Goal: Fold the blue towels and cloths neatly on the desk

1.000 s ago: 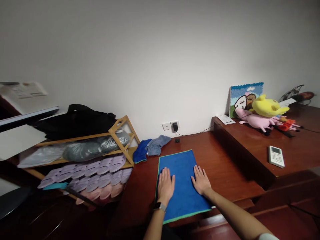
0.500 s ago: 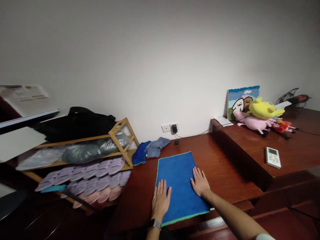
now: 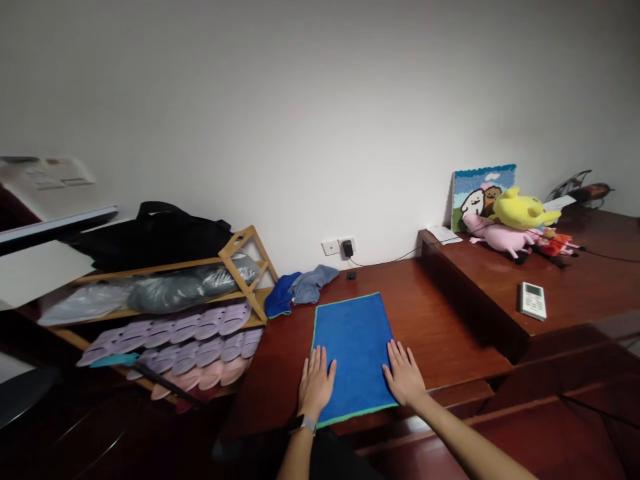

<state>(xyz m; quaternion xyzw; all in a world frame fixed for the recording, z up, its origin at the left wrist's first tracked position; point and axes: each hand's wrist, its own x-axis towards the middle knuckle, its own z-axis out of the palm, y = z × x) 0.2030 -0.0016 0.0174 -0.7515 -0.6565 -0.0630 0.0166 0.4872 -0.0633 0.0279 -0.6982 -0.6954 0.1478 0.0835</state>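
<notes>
A blue cloth (image 3: 355, 347) with a green border lies spread flat on the reddish-brown wooden desk (image 3: 425, 307). My left hand (image 3: 317, 381), with a watch on the wrist, rests palm down over the cloth's left edge near its front corner. On the opposite side, my right hand (image 3: 405, 377) lies flat across the right edge, also towards the front. Both hands have their fingers stretched out and grip nothing. Behind the cloth sit a crumpled blue cloth (image 3: 281, 295) and a crumpled grey-blue cloth (image 3: 313, 283).
To the left, a wooden rack (image 3: 250, 280) holds rows of lilac and pink slippers (image 3: 185, 330) and a black bag (image 3: 155, 237). A raised surface at right carries plush toys (image 3: 520, 213), a picture (image 3: 483, 193) and a white remote (image 3: 533, 301). A plug (image 3: 347, 249) sits in the wall.
My right hand has moved along the cloth's right edge towards its front corner. My left hand stays near the front left. The view has shifted slightly, so the scene sits higher.
</notes>
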